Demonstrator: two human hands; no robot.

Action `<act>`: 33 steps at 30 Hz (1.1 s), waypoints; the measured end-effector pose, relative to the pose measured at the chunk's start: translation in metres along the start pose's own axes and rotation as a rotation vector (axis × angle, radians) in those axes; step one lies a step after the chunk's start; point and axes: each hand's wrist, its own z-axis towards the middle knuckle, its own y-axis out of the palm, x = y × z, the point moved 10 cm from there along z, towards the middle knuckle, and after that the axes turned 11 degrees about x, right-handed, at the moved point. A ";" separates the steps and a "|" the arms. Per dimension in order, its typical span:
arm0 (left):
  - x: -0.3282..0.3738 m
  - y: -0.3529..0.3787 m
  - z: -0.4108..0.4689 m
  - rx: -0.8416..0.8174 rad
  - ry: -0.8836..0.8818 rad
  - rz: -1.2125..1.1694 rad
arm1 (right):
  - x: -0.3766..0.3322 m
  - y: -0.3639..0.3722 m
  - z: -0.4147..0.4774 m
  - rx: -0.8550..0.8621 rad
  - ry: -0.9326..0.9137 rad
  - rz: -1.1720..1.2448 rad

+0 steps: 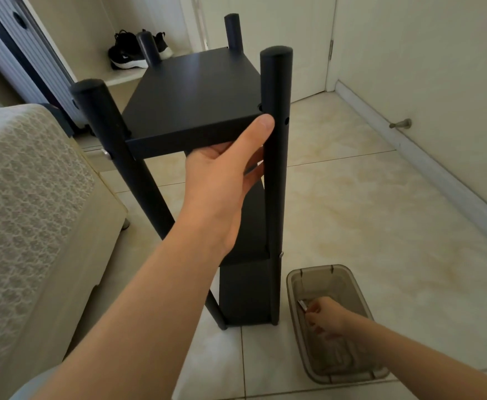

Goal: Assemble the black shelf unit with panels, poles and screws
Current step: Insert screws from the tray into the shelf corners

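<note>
The black shelf unit stands upright on the tiled floor. Its top panel [196, 90] sits between black round poles; the near right pole [275, 174] shows open screw holes beside the panel's corner. Lower panels [245, 290] are fixed further down. My left hand [225, 180] grips the top panel's front edge, thumb on the edge and fingers under it. My right hand [327, 314] reaches down into a clear brown plastic box [360, 307] on the floor and pinches a small silver screw [303, 305].
A bed with a patterned cover [20, 203] runs along the left, close to the shelf. White walls with a baseboard and a door stop [401, 124] lie to the right. Black sneakers [132, 53] sit on a ledge behind.
</note>
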 end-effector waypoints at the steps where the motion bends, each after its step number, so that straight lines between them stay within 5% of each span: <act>1: 0.000 0.000 0.000 -0.001 0.000 -0.005 | 0.002 -0.004 0.004 0.016 -0.006 -0.033; 13: -0.002 0.001 -0.004 0.009 -0.025 0.015 | 0.010 -0.004 0.048 0.069 -0.048 -0.392; 33: -0.009 0.006 -0.006 -0.034 -0.082 -0.049 | 0.003 0.022 0.071 0.097 -0.166 -0.433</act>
